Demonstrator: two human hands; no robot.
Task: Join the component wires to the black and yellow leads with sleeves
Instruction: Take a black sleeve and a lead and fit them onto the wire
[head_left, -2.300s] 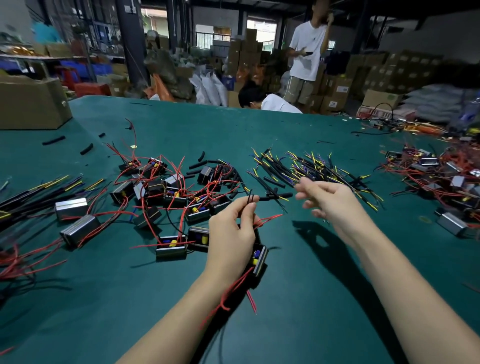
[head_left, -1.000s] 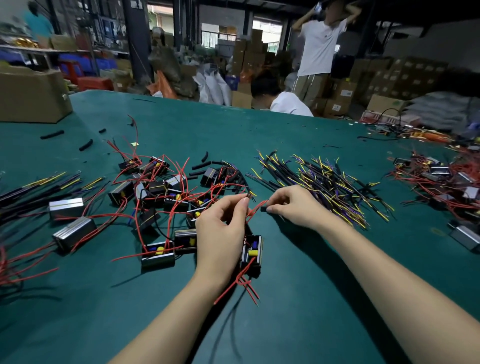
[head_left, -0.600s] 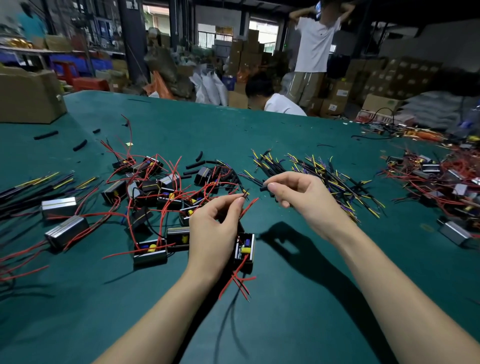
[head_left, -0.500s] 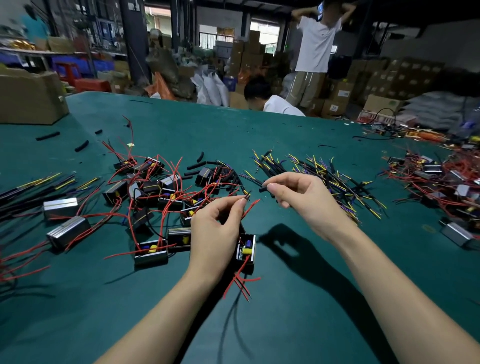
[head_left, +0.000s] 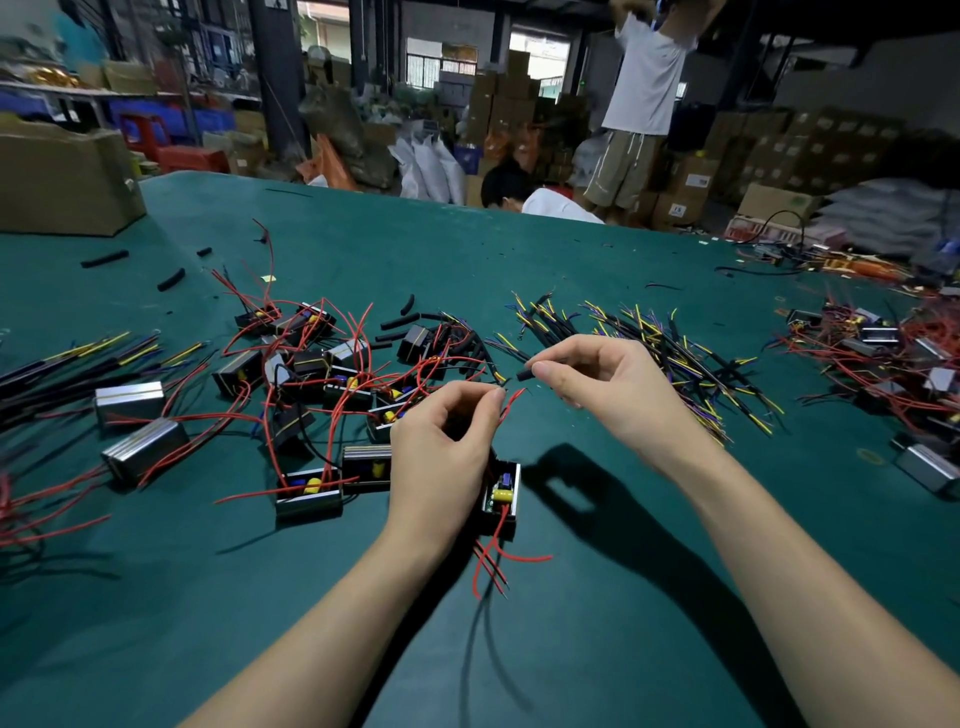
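Note:
My left hand (head_left: 441, 457) pinches the tips of red component wires (head_left: 511, 400) between thumb and forefinger. Those wires belong to a small black component (head_left: 501, 499) that hangs just below my palm, with more red wires (head_left: 493, 564) trailing from its underside. My right hand (head_left: 602, 387) pinches a short black sleeve (head_left: 523, 374) on a black lead, a small gap to the right of the wire tips. A pile of black and yellow leads (head_left: 675, 358) lies behind my right hand.
A heap of black components with red wires (head_left: 322, 374) lies left of my hands on the green table (head_left: 597, 597). Silver boxes (head_left: 130, 402) and long leads are at far left, another component heap (head_left: 883, 364) at right, a cardboard box (head_left: 62, 182) at back left. Two people are beyond the far edge.
My right hand went down to the lead pile, took a black sleeved lead and lifted it back up beside my left hand. My left hand kept its hold on the red wires.

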